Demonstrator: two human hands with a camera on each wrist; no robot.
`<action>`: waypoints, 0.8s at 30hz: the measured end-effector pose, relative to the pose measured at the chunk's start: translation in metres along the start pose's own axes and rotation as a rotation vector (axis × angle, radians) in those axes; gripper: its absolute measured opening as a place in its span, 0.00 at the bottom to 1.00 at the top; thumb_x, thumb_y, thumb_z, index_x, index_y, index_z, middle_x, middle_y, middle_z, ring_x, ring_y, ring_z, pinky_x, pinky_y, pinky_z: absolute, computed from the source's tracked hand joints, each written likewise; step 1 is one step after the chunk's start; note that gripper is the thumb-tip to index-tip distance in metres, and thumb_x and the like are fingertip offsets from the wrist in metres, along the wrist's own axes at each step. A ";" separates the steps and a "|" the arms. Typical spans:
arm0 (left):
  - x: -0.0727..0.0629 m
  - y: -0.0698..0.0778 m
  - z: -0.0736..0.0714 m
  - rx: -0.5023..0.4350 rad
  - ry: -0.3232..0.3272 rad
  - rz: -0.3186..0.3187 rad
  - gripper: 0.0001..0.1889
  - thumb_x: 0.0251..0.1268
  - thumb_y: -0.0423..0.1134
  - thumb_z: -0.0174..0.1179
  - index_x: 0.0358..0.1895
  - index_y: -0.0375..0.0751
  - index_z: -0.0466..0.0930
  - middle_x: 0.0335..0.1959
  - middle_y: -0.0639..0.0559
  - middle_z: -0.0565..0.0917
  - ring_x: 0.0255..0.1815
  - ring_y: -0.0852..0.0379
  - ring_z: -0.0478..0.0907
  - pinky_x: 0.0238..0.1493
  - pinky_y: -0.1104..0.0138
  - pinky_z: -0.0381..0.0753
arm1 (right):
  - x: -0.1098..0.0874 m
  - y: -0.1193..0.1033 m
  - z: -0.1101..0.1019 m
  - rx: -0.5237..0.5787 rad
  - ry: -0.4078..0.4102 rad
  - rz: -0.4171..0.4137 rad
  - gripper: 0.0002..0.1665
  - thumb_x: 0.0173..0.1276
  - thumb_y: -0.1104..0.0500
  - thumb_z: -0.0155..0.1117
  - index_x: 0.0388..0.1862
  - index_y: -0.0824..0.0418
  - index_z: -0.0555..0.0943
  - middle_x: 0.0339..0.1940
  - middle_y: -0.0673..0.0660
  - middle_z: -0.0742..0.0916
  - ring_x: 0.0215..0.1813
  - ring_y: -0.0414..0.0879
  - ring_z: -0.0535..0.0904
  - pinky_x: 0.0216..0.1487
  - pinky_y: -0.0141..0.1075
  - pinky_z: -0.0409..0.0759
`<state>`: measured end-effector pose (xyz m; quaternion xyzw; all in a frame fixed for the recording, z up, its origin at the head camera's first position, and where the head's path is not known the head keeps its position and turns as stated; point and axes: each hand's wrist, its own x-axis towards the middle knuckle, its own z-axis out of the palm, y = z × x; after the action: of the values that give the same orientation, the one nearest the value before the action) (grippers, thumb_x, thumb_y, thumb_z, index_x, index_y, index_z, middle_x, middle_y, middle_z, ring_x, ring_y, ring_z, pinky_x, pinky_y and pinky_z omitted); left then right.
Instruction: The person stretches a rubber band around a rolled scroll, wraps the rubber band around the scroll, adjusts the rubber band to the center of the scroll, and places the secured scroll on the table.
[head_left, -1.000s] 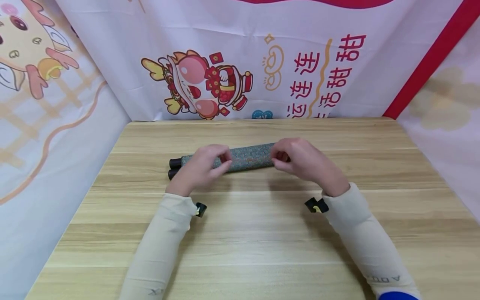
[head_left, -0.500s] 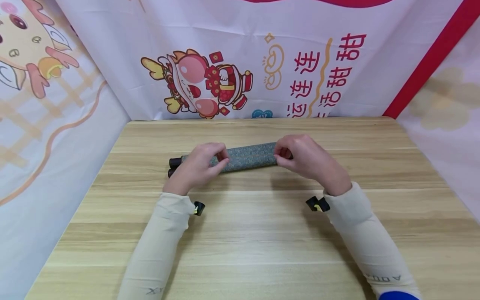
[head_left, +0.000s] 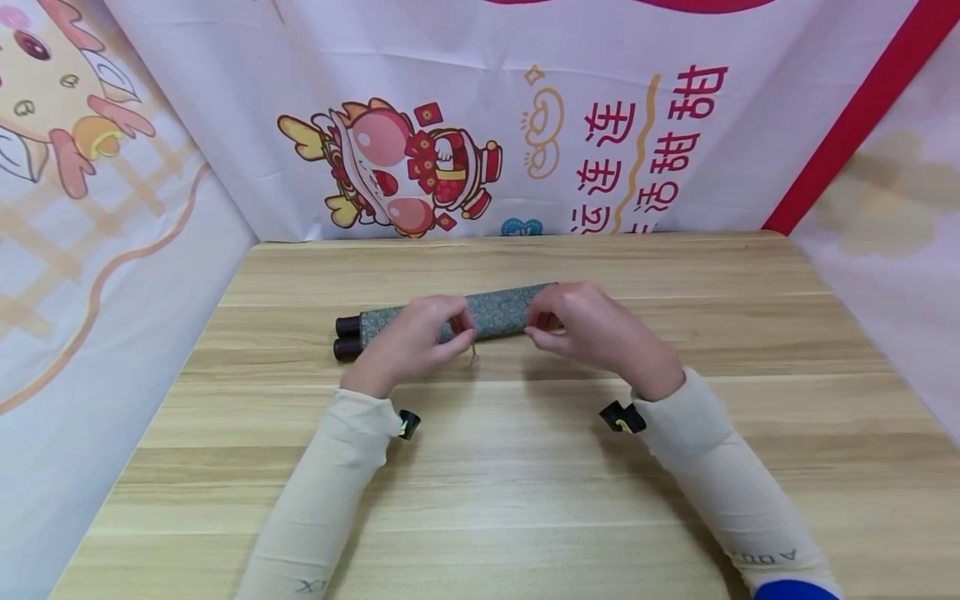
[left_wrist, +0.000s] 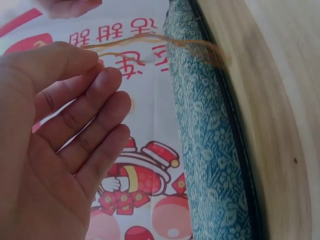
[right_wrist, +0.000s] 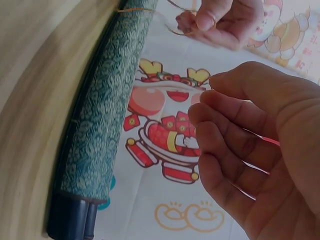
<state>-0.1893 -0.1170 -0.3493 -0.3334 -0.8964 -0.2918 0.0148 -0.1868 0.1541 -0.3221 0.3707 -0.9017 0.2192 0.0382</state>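
Cord [left_wrist: 150, 35], between the left fingers [left_wrist: 107, 82]: thin, fibrous, matt. Scroll face [left_wrist: 205, 145], just beyond them: cloth, woven in appearance, patterned, low sheen. Roller ends [head_left: 347, 326], to their left: hard, smooth, slightly glossy; plastic or lacquered wood, not distinguishable. Tabletop [head_left: 480, 508], beneath the fingers: smooth wood-grain surface, satin sheen. Backdrop [head_left: 487, 92], beyond the fingers: printed cloth, matt, lightly creased. Sleeves [head_left: 322, 483], behind the fingers: matt cloth, wrinkled.
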 end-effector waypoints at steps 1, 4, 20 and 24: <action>0.000 0.001 0.001 0.005 -0.002 0.003 0.02 0.75 0.36 0.64 0.40 0.47 0.84 0.38 0.54 0.87 0.42 0.58 0.83 0.50 0.59 0.87 | 0.000 -0.002 0.001 -0.002 -0.005 -0.006 0.02 0.70 0.62 0.73 0.38 0.59 0.90 0.35 0.51 0.91 0.37 0.40 0.85 0.44 0.38 0.89; 0.001 0.003 0.003 0.018 -0.012 0.015 0.02 0.75 0.37 0.64 0.40 0.47 0.84 0.38 0.55 0.87 0.41 0.59 0.83 0.49 0.61 0.87 | 0.001 -0.006 0.005 -0.010 -0.022 -0.018 0.02 0.70 0.61 0.73 0.38 0.59 0.90 0.36 0.51 0.91 0.39 0.41 0.86 0.46 0.37 0.89; 0.004 0.012 0.012 0.034 -0.036 0.043 0.05 0.75 0.37 0.63 0.36 0.48 0.81 0.34 0.57 0.85 0.37 0.61 0.80 0.45 0.66 0.84 | 0.004 -0.018 0.026 -0.024 -0.084 -0.074 0.06 0.71 0.56 0.74 0.41 0.59 0.90 0.35 0.50 0.90 0.38 0.41 0.85 0.42 0.32 0.86; 0.004 0.014 0.013 0.044 -0.043 0.038 0.06 0.75 0.38 0.63 0.36 0.49 0.81 0.33 0.58 0.84 0.37 0.60 0.80 0.44 0.65 0.83 | 0.005 -0.019 0.028 -0.023 -0.093 -0.075 0.06 0.72 0.56 0.73 0.41 0.59 0.90 0.35 0.50 0.90 0.38 0.42 0.85 0.42 0.31 0.86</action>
<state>-0.1821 -0.0993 -0.3519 -0.3562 -0.8962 -0.2643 0.0086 -0.1742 0.1270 -0.3391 0.4135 -0.8905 0.1898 0.0084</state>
